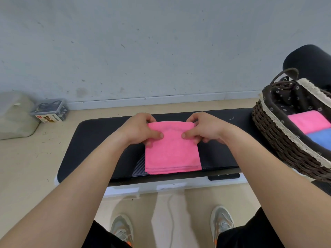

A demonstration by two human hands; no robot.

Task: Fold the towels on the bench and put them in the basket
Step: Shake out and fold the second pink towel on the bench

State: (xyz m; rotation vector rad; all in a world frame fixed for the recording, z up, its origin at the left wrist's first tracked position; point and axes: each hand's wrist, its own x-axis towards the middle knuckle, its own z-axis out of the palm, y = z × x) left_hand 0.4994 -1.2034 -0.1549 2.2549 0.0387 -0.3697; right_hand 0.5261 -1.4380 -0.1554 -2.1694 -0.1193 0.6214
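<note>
A pink towel (171,154), folded into a thick rectangle, lies in the middle of the black padded bench (100,133). My left hand (140,128) pinches its far left corner, thumb on top. Its far right corner is pinched the same way by my right hand (203,128). The woven basket (279,140) stands at the bench's right end, lined with dark flowered cloth and a lace rim. Inside it lie a folded pink towel (308,120) and a folded blue towel (321,138).
A clear plastic box (49,110) with a label sits on the floor at the left by the wall, beside a pale container (14,115). A black cylinder (309,63) rises behind the basket. My shoes (222,222) stand below the bench's front edge.
</note>
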